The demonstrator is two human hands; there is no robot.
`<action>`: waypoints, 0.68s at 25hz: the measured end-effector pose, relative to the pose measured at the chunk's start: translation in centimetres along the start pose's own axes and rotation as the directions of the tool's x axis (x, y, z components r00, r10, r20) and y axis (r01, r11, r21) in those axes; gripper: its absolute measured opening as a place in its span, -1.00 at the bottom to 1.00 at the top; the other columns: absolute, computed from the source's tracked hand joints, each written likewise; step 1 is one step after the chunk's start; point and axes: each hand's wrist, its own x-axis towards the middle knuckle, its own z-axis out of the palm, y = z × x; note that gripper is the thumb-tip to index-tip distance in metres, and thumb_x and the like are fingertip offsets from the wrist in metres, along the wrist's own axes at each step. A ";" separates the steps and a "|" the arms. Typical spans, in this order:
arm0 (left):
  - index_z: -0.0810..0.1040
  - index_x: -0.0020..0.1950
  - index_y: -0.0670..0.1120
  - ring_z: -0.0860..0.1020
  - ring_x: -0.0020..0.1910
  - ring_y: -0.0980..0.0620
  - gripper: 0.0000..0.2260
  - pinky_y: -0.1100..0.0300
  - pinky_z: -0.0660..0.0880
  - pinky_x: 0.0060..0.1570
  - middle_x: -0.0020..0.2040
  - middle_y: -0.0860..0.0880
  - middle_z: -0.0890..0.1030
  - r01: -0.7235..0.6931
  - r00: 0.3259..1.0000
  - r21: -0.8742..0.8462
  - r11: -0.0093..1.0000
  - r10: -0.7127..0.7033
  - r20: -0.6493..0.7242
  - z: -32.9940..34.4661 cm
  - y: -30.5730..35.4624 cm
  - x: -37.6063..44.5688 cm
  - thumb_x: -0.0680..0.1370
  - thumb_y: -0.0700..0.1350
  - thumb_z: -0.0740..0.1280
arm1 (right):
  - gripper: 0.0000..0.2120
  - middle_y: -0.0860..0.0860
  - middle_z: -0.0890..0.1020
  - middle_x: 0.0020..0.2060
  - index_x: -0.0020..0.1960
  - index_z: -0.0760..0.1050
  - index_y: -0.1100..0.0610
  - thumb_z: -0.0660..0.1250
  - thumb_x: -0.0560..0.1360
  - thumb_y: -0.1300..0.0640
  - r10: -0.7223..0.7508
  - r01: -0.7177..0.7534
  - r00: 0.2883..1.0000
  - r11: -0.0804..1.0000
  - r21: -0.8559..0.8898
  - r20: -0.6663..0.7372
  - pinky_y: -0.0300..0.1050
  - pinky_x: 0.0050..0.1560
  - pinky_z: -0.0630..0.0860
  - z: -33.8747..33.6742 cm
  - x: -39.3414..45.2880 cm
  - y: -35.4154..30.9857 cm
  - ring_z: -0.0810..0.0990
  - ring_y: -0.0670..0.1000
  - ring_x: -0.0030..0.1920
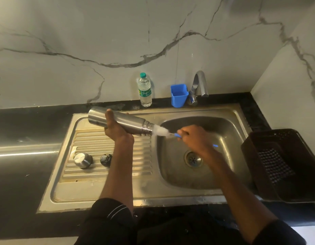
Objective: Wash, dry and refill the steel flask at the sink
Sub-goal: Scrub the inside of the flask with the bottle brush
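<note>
Flask (118,122) held nearly level above the drainboard of the sink (238,110), base to the upper left, open threaded mouth to the right and slightly down, just at the basin's left edge. Long axis runs left-right, tilting down toward the basin. Left hand (116,128) wraps the flask at mid-body from below, thumb over the top, fingers curled round the far side. Right hand (192,135) sits just right of the mouth, over the basin, fingers closed round the blue handle of a brush (162,130); white bristle head blurred, right at the mouth, can't tell how much of it is inside. Brush lies roughly in line with the flask axis, so right hand is the one nearer the opening; left is nearer the base.

Likely step: scrubbing the inside, washing part, drying and refill not yet done. Next stroke depends on keeping brush and flask axis lined up through the narrow neck.

Steel cap (83,160) and black stopper (105,160) sit on the drainboard, near each other, not touching. Tap (200,84) at the back, no stream visible. Blue cup (178,96) just left of tap, water bottle (145,90) further left. Dark basket (284,165) on the counter right of the sink.
</note>
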 end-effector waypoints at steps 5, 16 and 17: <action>0.42 0.40 -0.15 0.75 -0.04 -0.20 -0.41 -0.11 0.71 -0.06 0.19 -0.25 0.67 0.014 0.999 0.043 0.999 -0.015 0.037 -0.2 -0.9 -1.1 0.48 0.02 0.57 | -0.76 0.03 0.62 -0.32 -0.22 0.59 0.10 0.34 0.59 0.03 -0.100 0.103 0.980 0.995 -0.011 0.171 -0.07 -0.22 0.36 1.7 -0.1 -2.2 0.55 0.07 -0.26; 0.46 0.35 -0.12 0.75 -0.04 -0.17 -0.43 -0.14 0.71 -0.01 0.15 -0.19 0.70 -0.007 1.000 0.037 0.999 0.008 -0.015 0.4 -0.1 -0.8 0.46 0.06 0.59 | -0.81 0.00 0.65 -0.25 -0.11 0.61 0.07 0.29 0.61 0.04 -0.141 0.143 0.989 0.988 -0.052 0.035 0.00 -0.11 0.50 1.2 -0.2 -1.5 0.62 0.13 -0.13; 0.46 0.36 -0.14 0.75 -0.02 -0.20 -0.42 -0.16 0.71 -0.01 0.16 -0.21 0.70 -0.007 1.000 0.055 0.998 0.007 0.001 0.8 -0.7 -1.4 0.46 0.04 0.59 | -0.82 -0.01 0.66 -0.24 -0.10 0.61 0.05 0.29 0.60 0.03 -0.182 0.182 0.983 0.983 -0.027 0.014 0.01 -0.11 0.53 1.9 -0.1 -3.1 0.63 0.12 -0.14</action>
